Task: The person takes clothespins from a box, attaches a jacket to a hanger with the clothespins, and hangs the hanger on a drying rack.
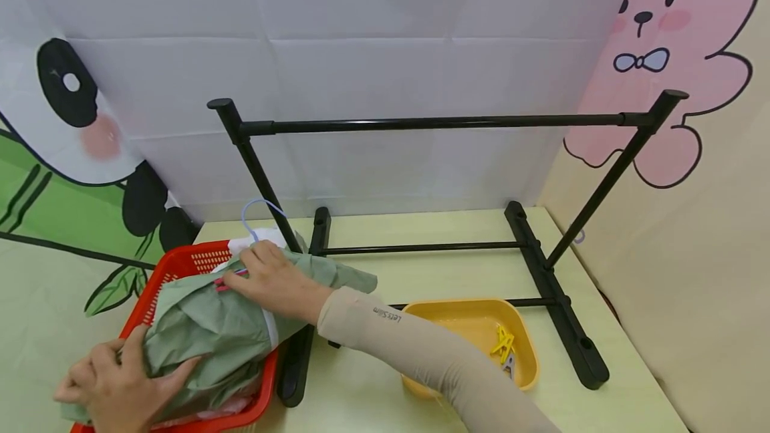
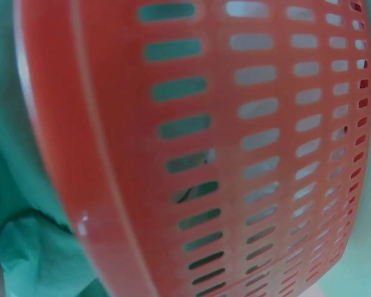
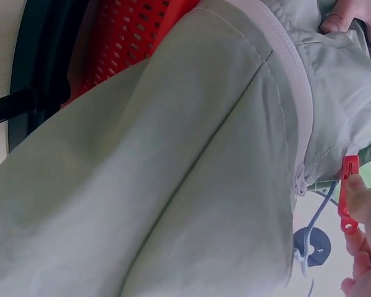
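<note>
A pale green zip-up jacket [image 1: 210, 319] with a white zipper lies bunched over the red basket [image 1: 140, 309]. Beside its upper edge, my right hand [image 1: 273, 279] pinches a red clothespin [image 3: 349, 195] against the cloth, just below the hook of a light blue hanger [image 1: 245, 209]. The hanger's body is mostly hidden by fabric. At the basket's near left, my left hand [image 1: 120, 379] grips the jacket's cloth, thumb and fingers spread across it. The left wrist view is mostly filled by the basket's slotted wall [image 2: 120, 124], with green cloth at its left.
A black garment rack [image 1: 421, 123] stands on the pale table, its left foot [image 1: 295, 369] close beside the basket. Right of it sits a yellow tray [image 1: 457, 309] with yellow clips [image 1: 502, 341] and a grey clip [image 1: 509, 364]. Patterned wall sheets rise behind.
</note>
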